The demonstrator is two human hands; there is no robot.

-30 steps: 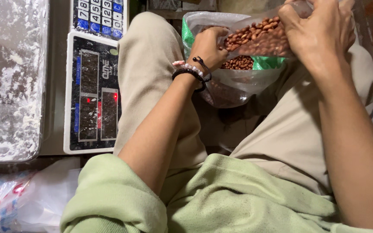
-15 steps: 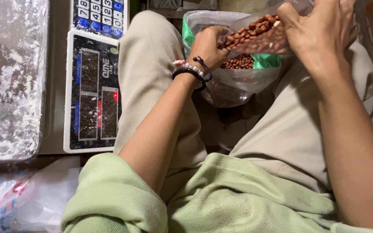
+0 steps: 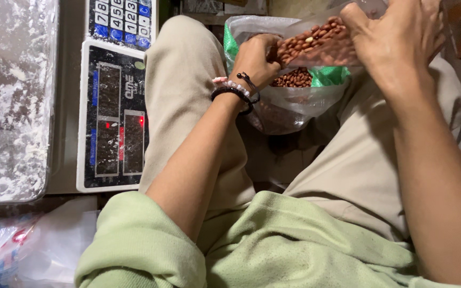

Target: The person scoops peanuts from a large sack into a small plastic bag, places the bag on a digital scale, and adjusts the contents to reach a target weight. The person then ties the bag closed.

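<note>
A small clear plastic bag of red-brown peanuts [image 3: 316, 45] is held between both my hands above a larger clear bag [image 3: 294, 104] that also holds peanuts and has a green lining. My left hand [image 3: 254, 58], with beaded bracelets on the wrist, grips the small bag's left end. At the small bag's right end my right hand [image 3: 396, 40] has its fingers closed on it. The large bag rests between my knees, which are in beige trousers.
A digital weighing scale [image 3: 114, 114] with a keypad and a red light lies to the left of my left knee. Its steel pan [image 3: 12, 101], dusted white, is further left. Crumpled plastic bags [image 3: 33, 245] lie at the bottom left.
The small bag of peanuts has tilted slightly in my hands. Little else has moved.
</note>
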